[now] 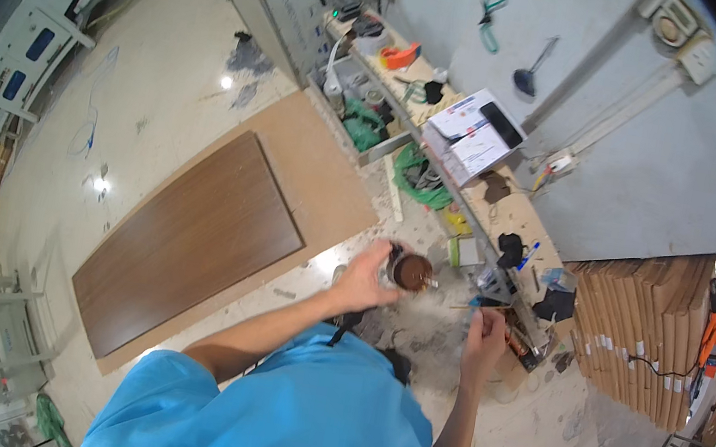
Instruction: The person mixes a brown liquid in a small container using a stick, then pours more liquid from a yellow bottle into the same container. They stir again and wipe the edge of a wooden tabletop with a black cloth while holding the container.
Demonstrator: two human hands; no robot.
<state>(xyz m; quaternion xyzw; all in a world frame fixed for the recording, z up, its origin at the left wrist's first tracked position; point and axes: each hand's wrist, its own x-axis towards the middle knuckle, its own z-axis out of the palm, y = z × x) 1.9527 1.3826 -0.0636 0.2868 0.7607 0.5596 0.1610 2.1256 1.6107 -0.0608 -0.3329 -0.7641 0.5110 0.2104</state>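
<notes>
Workshop floor (165, 81) bears 1 brown board (191, 244); left hand (360, 280) grips jar (411, 271), right hand (485, 330) pinches brush (481, 306).

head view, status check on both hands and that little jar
Left hand gripping small jar of brown stuff, held up. Right hand pinching thin stick beside it. Nothing between stick and jar.

That big board (191, 244) at 9 o'clock is dark wood-grain laminate, smooth with a slight sheen, lying on a plain matt fibreboard sheet (329, 172). The floor (156, 79) is pale, glossy in spots and dusty. The jar (411, 271) looks like clear glass holding matt brown stuff. Corrugated cardboard (642, 325) is stacked at 3 o'clock. The blue shirt (299, 420) is soft matt cloth.
</notes>
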